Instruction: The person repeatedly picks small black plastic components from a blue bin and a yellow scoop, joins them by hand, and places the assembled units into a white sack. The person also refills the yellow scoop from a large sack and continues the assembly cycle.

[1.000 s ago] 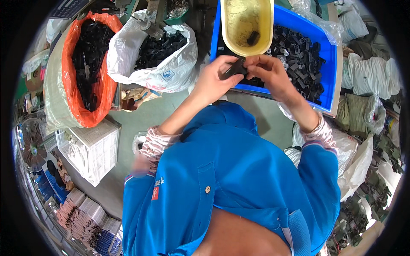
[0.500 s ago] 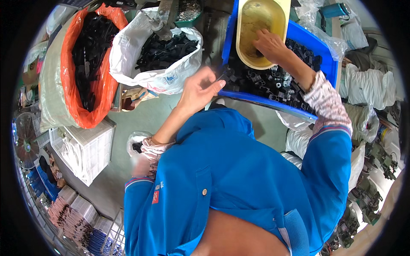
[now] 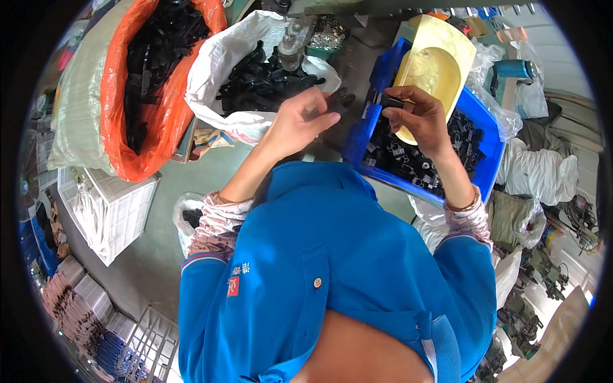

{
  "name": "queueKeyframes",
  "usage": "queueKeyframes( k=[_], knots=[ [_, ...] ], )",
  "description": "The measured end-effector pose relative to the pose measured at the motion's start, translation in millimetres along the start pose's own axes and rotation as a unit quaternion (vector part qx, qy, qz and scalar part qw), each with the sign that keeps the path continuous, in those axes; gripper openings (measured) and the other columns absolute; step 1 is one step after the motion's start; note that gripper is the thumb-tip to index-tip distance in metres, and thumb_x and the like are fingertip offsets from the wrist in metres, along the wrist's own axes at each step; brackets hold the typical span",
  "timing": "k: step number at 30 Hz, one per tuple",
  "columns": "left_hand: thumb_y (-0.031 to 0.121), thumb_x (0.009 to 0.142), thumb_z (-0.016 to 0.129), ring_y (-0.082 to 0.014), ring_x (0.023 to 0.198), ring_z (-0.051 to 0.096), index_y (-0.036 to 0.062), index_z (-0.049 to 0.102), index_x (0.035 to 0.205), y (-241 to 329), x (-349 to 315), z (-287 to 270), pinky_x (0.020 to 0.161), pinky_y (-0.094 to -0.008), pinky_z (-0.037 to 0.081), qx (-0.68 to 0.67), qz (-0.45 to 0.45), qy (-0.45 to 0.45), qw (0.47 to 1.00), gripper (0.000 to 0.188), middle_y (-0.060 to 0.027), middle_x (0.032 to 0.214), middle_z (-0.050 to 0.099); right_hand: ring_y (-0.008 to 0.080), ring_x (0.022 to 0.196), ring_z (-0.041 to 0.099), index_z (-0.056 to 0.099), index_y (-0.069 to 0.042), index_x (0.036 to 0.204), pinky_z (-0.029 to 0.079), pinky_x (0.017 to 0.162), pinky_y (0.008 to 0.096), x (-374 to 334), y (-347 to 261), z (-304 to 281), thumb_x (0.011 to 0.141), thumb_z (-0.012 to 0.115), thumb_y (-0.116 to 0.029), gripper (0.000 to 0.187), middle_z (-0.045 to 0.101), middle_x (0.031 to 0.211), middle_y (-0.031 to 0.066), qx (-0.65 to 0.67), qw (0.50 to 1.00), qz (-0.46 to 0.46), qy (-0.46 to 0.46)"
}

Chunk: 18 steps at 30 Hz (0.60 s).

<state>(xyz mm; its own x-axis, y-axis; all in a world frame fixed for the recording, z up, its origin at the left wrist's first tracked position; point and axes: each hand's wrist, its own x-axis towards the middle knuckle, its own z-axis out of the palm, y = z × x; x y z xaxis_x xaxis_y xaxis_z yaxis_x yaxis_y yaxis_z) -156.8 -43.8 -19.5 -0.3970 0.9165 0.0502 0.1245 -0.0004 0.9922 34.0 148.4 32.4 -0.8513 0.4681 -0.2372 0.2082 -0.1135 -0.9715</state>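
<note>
My left hand (image 3: pixel 299 122) is closed on a flat black plastic part (image 3: pixel 341 100), which juts out past the fingertips to the right. Between the thumb and fingers of my right hand (image 3: pixel 421 121) is a small black piece (image 3: pixel 389 101), its exact kind too small to make out. Both hands are raised and apart, the two pieces not touching. Behind my right hand a yellow tub (image 3: pixel 461 39) rests tilted over the blue bin (image 3: pixel 491 118). Small black plastic pieces (image 3: pixel 408 163) fill much of that bin.
At the left stand a white sack (image 3: pixel 205 76) and an orange-lined sack (image 3: pixel 113 102), both holding black parts. A green container (image 3: pixel 322 52) of small metal pieces lies beyond. A white crate (image 3: pixel 121 217) is on the floor; a blue-green bottle (image 3: pixel 514 69) lies far right.
My right hand has come out of the yellow tub and moved nearer with a small black piece. My left hand stays raised with its black part. The whole view has shifted.
</note>
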Motion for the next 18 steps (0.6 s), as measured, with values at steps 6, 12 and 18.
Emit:
queueKeyframes(
  k=[6,12,18],
  knots=[
    [0.009,0.086,0.074,-0.0026,0.081,0.049,0.0056,0.05,0.081,-2.9,3.6,-22.9,0.069,-0.021,0.04,-0.052,0.018,0.009,0.998,0.025,0.0004,0.084,0.055,0.0077,0.055,0.054,0.064,0.0,0.11,0.041,0.051,0.0221,33.3,19.6,49.9,0.096,0.064,-0.022,0.026,0.061,0.069,0.0002,0.199,0.974,-0.029,0.105],
    [0.013,0.086,0.075,-0.0037,0.077,0.046,0.0053,0.05,0.08,-5.6,8.8,-50.6,0.069,-0.0215,0.039,-0.012,0.024,0.012,1.0,0.026,0.0011,0.084,0.052,0.0052,0.051,0.048,0.064,-0.005,0.112,0.032,0.044,0.0189,51.5,5.7,77.1,0.099,0.057,-0.031,0.03,0.057,0.063,0.0011,0.149,0.983,-0.037,0.099],
    [0.012,0.087,0.074,-0.006,0.083,0.051,0.005,0.049,0.08,-1.1,16.3,-69.9,0.074,-0.0233,0.042,-0.009,-0.017,-0.001,1.0,0.027,-0.0024,0.09,0.058,0.0044,0.045,0.043,0.062,-0.006,0.104,0.029,0.041,0.0181,68.6,4.2,88.8,0.102,0.051,-0.037,0.032,0.056,0.062,0.002,0.171,0.977,-0.006,0.131]
  ],
)
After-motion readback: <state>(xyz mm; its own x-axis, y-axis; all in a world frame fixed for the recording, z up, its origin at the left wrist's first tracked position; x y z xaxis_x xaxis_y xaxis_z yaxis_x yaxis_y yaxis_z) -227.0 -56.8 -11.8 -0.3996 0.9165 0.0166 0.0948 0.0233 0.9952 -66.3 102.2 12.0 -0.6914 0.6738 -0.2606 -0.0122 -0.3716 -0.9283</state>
